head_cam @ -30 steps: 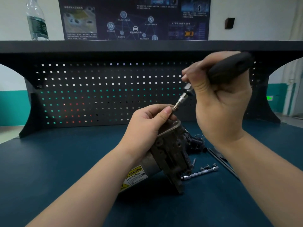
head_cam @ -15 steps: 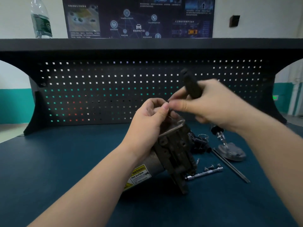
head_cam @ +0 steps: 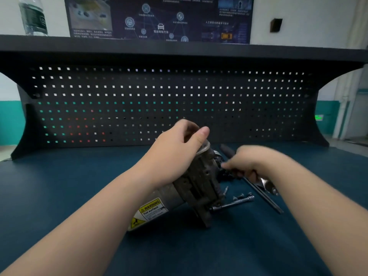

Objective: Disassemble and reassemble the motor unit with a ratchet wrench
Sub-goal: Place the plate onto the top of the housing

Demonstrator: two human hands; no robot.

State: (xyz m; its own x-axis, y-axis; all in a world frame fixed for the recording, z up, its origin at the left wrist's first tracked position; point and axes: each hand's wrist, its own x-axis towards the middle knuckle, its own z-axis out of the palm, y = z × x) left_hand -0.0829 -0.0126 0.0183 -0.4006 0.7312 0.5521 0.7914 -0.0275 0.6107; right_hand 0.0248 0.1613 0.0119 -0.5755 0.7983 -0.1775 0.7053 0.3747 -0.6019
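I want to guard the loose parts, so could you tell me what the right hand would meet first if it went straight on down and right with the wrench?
Probably the long thin rod on the mat, just beyond the right hand; blur leaves depth unclear.

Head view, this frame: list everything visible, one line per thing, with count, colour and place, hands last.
motor unit: one, grey-brown metal with a yellow warning label, tilted on the mat at centre.
ratchet wrench: one, black handle, behind the motor unit, in the right hand.
extension bar: one, silver, on the mat right of the motor unit.
long rod: one, dark, lying on the mat at right.
small bolts: a few, silver, blurred, by the extension bar.
mat: one, dark blue, covering the bench.
pegboard: one, black, behind the bench.
bottle: one, clear, on the shelf at top left.
poster: one, dark blue, on the wall.
left hand: grips the top of the motor unit.
right hand: blurred, holds the ratchet wrench.
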